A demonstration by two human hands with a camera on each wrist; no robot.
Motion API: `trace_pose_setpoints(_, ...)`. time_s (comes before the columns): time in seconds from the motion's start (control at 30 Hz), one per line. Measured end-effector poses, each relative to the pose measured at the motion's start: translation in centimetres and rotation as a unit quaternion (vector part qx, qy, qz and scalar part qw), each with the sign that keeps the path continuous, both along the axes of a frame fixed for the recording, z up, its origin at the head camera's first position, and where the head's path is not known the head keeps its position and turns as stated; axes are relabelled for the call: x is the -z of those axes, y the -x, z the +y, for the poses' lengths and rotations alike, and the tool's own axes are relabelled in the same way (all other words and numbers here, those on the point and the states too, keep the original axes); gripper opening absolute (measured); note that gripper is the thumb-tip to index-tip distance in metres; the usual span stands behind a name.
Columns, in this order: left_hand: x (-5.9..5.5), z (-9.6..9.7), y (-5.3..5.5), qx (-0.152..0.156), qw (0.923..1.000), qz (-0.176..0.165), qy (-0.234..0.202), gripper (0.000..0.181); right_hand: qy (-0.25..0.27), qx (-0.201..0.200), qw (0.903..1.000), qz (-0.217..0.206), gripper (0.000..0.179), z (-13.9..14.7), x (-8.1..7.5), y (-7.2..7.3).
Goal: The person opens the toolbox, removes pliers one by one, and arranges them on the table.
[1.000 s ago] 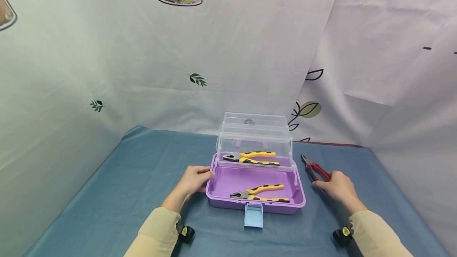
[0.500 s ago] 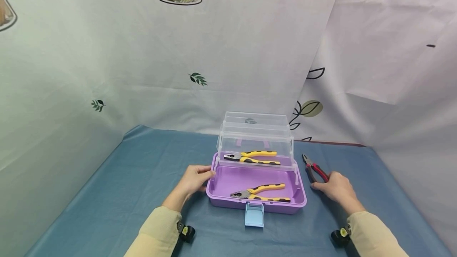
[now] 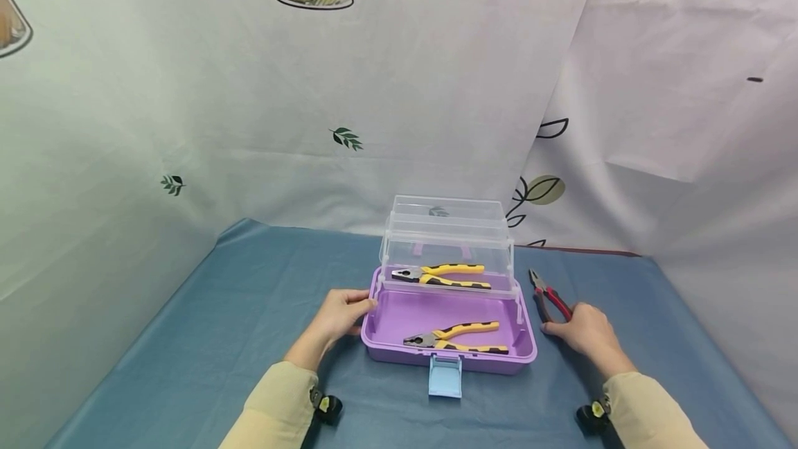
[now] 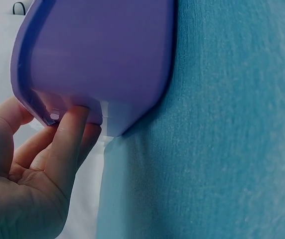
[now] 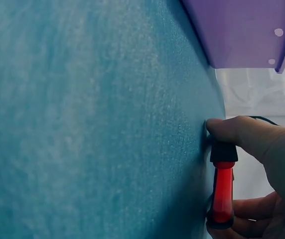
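Observation:
My left hand (image 3: 339, 316) grips the left wall of a purple toolbox (image 4: 102, 55), thumb over the rim and fingers against the outside. My right hand (image 3: 587, 335) holds red and black pliers (image 3: 552, 298) by their spread handles, right of the box; their jaws point away from me. In the right wrist view, the thumb (image 5: 237, 130) lies at one handle and the fingers at the other. Yellow and black pliers (image 3: 458, 338) lie along the front of the box. A second yellow-handled pair (image 3: 441, 276) lies at the back, by the raised clear tray (image 3: 445, 251).
A blue cloth (image 3: 274, 262) covers the table. The box's light blue latch (image 3: 445, 376) hangs down at the front. Behind it rises a clear lid (image 3: 445, 208), tilted back. White printed curtains (image 3: 436, 75) stand behind and at the sides.
My right hand has shifted slightly left toward the box, and its pliers' handles have come a little closer together. The left hand stays on the box wall.

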State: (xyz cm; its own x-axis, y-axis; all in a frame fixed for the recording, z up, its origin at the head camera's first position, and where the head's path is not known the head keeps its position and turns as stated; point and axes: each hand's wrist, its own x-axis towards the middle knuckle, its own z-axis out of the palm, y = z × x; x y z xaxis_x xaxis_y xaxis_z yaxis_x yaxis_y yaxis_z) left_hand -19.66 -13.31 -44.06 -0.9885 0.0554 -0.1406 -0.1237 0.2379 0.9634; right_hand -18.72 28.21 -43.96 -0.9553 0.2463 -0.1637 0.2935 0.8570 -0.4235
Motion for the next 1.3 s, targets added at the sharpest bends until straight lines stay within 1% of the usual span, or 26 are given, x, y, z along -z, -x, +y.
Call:
trace_pose_setpoints(0.1, -0.1, 0.0, -0.1, -0.004, 1.0, -0.003, -0.003, 0.035, -0.001, 0.001, 1.0, -0.004, 0.058, 0.0, 0.1, -0.1)
trace_pose_setpoints(0.27, 0.0, 0.1, -0.4, -0.001, 1.0, 0.001, -0.007, 0.035, -0.009, -0.003, 0.9999, -0.008, 0.057, -0.2, 0.1, -0.4)
trace_pose_setpoints(0.43, 0.2, 0.1, -0.4, -0.002, 0.9999, 0.001, -0.011, 0.036, -0.017, -0.011, 0.9998, 0.0, 0.056, -0.3, 0.2, -0.7)
trace_pose_setpoints(0.53, 0.3, 0.1, -0.5, -0.004, 0.9999, 0.0, -0.015, 0.037, -0.024, -0.019, 0.9995, 0.011, 0.065, -0.3, 0.3, -0.7)
trace_pose_setpoints(0.67, 0.6, 0.2, -0.5, -0.008, 0.9999, 0.005, -0.014, 0.036, -0.034, -0.047, 0.997, 0.051, 0.075, -0.6, 0.2, -0.6)
trace_pose_setpoints(0.7, 0.7, 0.2, -0.5, -0.007, 0.9998, 0.005, -0.015, 0.036, -0.032, -0.055, 0.996, 0.063, 0.075, -0.7, -0.1, -0.7)
trace_pose_setpoints(0.87, 0.6, 0.3, -0.5, -0.003, 0.9998, 0.004, -0.019, 0.037, -0.023, -0.085, 0.9876, 0.13, 0.062, -1.8, -1.6, -0.8)
trace_pose_setpoints(1.0, 0.5, 0.2, -0.5, -0.006, 0.9998, 0.003, -0.017, 0.037, -0.024, -0.105, 0.9805, 0.165, 0.057, -3.0, -2.9, -0.7)
trace_pose_setpoints(1.17, 0.4, 0.1, -0.2, -0.007, 0.9998, 0.004, -0.016, 0.037, -0.024, -0.14, 0.9704, 0.195, 0.054, -4.2, -4.4, -0.4)
trace_pose_setpoints(1.3, 0.3, -0.1, -0.2, -0.005, 0.9998, 0.007, -0.019, 0.037, -0.023, -0.165, 0.9661, 0.197, 0.055, -5.1, -5.3, 0.0)
